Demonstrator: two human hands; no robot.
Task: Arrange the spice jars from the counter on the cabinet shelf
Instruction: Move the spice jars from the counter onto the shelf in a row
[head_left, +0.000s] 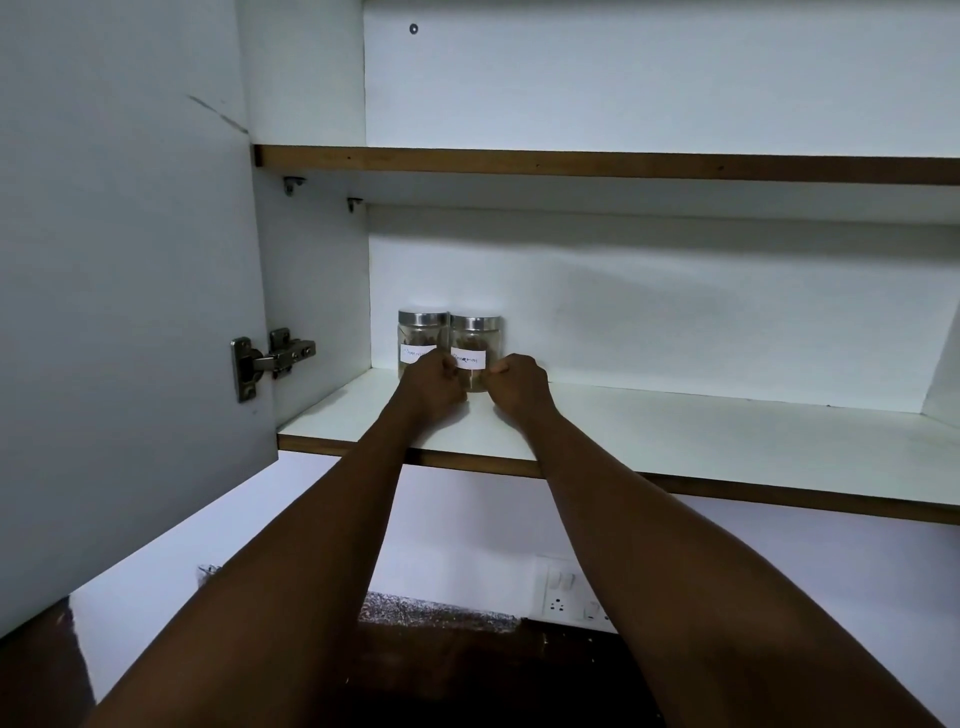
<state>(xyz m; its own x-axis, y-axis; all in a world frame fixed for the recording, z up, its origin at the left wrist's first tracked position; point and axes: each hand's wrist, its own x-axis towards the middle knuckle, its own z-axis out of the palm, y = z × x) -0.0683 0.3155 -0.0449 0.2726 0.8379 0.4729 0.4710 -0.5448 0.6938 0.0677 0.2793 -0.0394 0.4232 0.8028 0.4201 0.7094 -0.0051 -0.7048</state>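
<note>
Two clear glass spice jars with steel lids and white labels stand side by side at the back left of the lower cabinet shelf (675, 426). The left jar (421, 332) is close to the cabinet's side wall. The right jar (475, 338) holds brown spice. My left hand (431, 382) and my right hand (519, 384) reach in with fingers curled. They grip the right jar's lower part, one on each side. My left hand also covers the bottom right of the left jar.
The cabinet door (130, 312) hangs open on the left, with its hinge (272, 358) next to the shelf. An upper shelf (571, 163) runs overhead. A wall socket (563, 597) and the dark counter (467, 665) lie below. To the right of the jars the lower shelf is bare.
</note>
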